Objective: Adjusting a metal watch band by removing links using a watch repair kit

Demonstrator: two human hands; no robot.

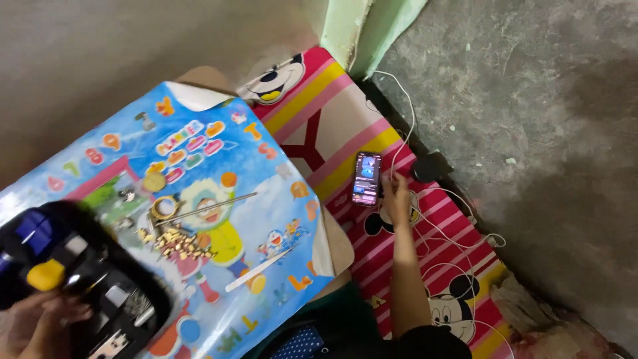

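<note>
Black plastic tool tray [80,279] gripped at its edge by left hand [40,322]; right hand [397,199], fingers loosely extended, touches lit smartphone [367,178] on striped cartoon mat [332,126]. Best kept level; small brass bits [174,242] lie loose nearby.

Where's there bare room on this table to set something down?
Free: the tabletop's right part, between the pile of small gold parts and the edge nearest the phone. Crowded: the left, under the black tool case at the left hand.

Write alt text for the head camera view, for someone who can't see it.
The person's right hand touches a lit phone on a red striped cartoon mat, while the left hand holds a black tool case over a small table with a colourful cartoon sheet and scattered brass parts.
</note>
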